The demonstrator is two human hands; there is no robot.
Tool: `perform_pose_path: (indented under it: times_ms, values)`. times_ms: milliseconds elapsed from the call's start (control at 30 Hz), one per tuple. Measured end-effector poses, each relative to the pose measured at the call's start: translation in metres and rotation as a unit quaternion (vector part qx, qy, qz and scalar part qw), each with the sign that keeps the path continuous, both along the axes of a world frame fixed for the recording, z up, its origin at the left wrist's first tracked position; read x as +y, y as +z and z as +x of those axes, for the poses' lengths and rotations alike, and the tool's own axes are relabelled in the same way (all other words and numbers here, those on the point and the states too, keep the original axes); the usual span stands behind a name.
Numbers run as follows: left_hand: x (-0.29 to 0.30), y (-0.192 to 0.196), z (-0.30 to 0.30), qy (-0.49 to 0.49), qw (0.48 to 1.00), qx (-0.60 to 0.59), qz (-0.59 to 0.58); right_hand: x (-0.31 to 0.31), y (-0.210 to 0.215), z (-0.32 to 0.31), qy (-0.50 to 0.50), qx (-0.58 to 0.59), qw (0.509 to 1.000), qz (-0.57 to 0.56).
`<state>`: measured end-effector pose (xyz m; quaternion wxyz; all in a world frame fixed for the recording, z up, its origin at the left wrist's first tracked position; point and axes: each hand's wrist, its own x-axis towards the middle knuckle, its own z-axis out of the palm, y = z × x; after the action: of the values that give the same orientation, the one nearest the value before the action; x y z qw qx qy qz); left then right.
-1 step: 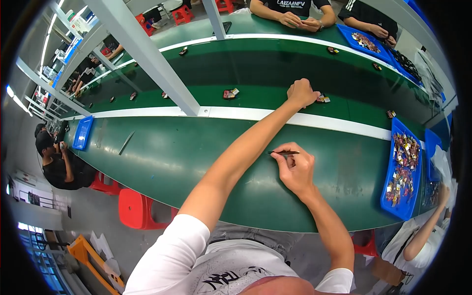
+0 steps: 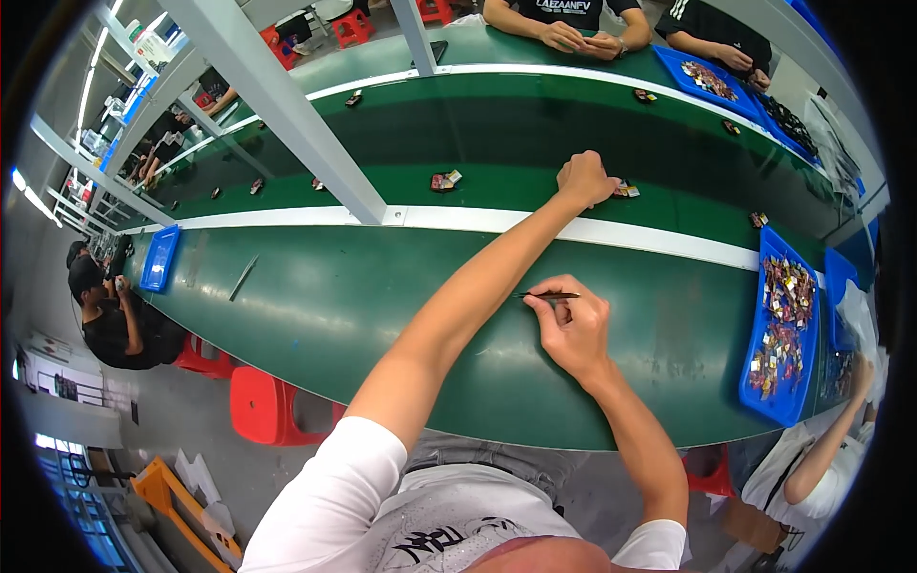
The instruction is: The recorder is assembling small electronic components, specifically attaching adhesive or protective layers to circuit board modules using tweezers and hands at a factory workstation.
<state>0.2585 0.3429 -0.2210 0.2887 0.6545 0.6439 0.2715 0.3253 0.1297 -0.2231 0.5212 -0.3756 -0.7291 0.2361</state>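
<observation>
While left hand (image 2: pixel 585 179) touches small part (image 2: pixel 626 190), right hand (image 2: pixel 571 327) pinches tweezers (image 2: pixel 546 295)

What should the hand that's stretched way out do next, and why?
Probably close the left hand on the small part and draw it back. That hand is stretched out to the far belt, resting right at the little multicoloured part, while the right hand waits on the near green table holding thin tweezers, seemingly ready to work on it.
</observation>
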Motion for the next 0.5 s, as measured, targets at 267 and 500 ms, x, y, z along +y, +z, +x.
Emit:
perform_pose_path:
  times_ms: [267, 500]
  values:
    - [0.002, 0.008, -0.003, 0.004, 0.998, -0.006, -0.056, 0.003, -0.002, -0.001, 0.01, 0.018, 1.0, 0.023]
    - [-0.036, 0.013, -0.035, -0.056, 0.974, -0.211, -0.052, -0.002, 0.0, 0.003, 0.003, -0.011, 1.0, 0.007]
